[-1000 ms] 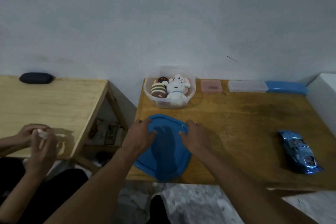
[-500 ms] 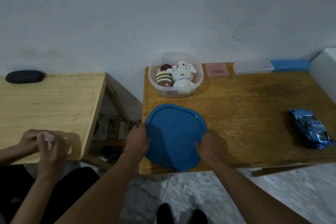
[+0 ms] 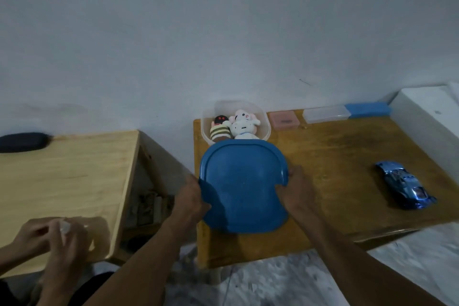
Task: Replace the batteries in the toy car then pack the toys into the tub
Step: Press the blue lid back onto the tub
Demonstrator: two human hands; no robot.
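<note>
Blue lid is held in both hands over the near-left part of the dark wooden table. Left hand grips its left edge with the thumb lapped over the top. Right hand grips the right edge, also thumb on top, fingers curled round the rim.

The lid's far edge overlaps the near rim of the tub in view; can't tell if they touch. The tub is clear plastic, uncovered, at the table's far-left corner against the wall. Inside it: striped plush on the left, white plush beside it, pink-eared plush behind.

Toy car, shiny blue, sits on the table's right side, well apart from tub and lid, not packed.

Along the far edge, right of the tub: pink box, clear case, blue case.

A separate light wooden table stands to the left, with a dark pouch at its far edge. A second person's hands at its near edge hold something small and white; too blurred to identify.
</note>
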